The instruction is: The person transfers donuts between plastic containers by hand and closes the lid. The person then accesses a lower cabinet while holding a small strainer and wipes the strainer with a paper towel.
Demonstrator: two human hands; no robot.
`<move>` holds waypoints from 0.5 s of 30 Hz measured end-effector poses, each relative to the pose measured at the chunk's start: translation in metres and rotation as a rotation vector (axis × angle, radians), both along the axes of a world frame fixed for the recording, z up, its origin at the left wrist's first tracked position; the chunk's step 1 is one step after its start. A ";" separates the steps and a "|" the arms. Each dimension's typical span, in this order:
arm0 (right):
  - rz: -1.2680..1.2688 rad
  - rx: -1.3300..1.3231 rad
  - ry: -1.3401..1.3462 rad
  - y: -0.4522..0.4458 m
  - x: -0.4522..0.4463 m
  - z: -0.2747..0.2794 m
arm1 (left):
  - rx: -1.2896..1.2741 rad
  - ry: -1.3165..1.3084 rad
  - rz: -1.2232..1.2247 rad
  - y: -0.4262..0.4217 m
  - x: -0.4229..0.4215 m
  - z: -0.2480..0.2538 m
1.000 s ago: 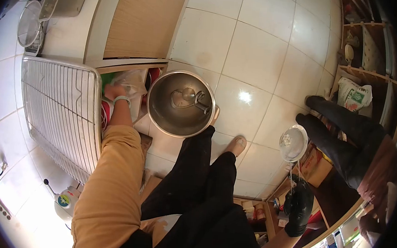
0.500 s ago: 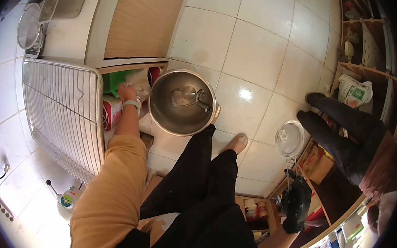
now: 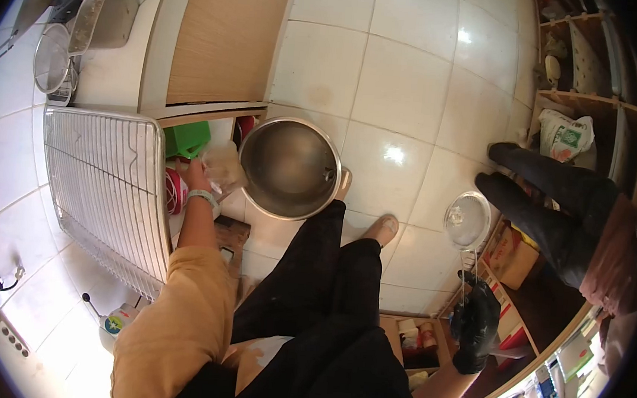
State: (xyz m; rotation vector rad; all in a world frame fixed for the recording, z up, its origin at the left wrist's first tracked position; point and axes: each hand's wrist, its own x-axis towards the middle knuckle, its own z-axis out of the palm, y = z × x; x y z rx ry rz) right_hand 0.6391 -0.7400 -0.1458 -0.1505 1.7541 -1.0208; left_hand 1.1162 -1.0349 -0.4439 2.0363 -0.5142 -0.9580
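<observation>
At the open cupboard, my bare left hand (image 3: 198,173) is closed on a clear plastic bag (image 3: 223,169) with pale contents, partly blurred. The bag is beside the left rim of a large steel bowl (image 3: 277,205). Close to that hand, inside the cupboard, are a green container (image 3: 187,139) and a red-and-white package (image 3: 175,191). My right hand (image 3: 475,327), in a black glove, is wrapped round the handle of a round wire strainer (image 3: 468,220), held out over the floor at the right. Some pale residue shows in its mesh.
A wire rack (image 3: 106,190) stands left of my left arm. Another person's dark-clothed legs (image 3: 550,198) are at the right, before shelves holding a white bag (image 3: 565,136) and a cardboard box (image 3: 512,259). A metal pan (image 3: 108,21) sits at upper left.
My left hand has drawn the plastic bag slightly down and out of the cupboard, towards the bowl, showing more of the green container. My right hand keeps the strainer in nearly the same place.
</observation>
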 end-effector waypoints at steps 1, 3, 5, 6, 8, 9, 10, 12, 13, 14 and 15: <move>0.064 -0.006 0.114 0.002 0.002 -0.003 | -0.038 0.023 -0.059 -0.004 0.011 -0.008; 0.118 -0.008 0.184 0.010 0.001 -0.007 | -0.026 0.248 0.026 -0.008 0.038 -0.027; 0.339 -0.088 0.461 0.014 -0.005 -0.012 | 0.002 0.426 0.057 -0.014 0.050 -0.040; 0.533 -0.171 0.699 0.012 -0.009 -0.016 | 0.024 0.488 0.046 -0.021 0.047 -0.041; 0.720 -0.186 0.844 0.020 -0.013 -0.019 | 0.053 0.540 -0.002 -0.028 0.039 -0.036; 0.710 -0.117 0.760 0.026 -0.015 -0.019 | 0.058 0.535 -0.044 -0.032 0.024 -0.029; 0.696 -0.046 0.675 0.032 -0.015 -0.019 | 0.066 0.532 -0.090 -0.037 0.016 -0.026; 0.674 -0.020 0.676 0.036 -0.013 -0.019 | 0.099 0.550 -0.082 -0.048 0.014 -0.036; 0.651 -0.029 0.663 0.034 -0.013 -0.019 | 0.118 0.562 -0.077 -0.051 0.013 -0.044; 0.643 -0.040 0.698 0.039 -0.012 -0.022 | 0.101 0.574 -0.096 -0.056 0.013 -0.052; 0.635 -0.050 0.733 0.043 -0.011 -0.025 | 0.085 0.588 -0.115 -0.060 0.010 -0.056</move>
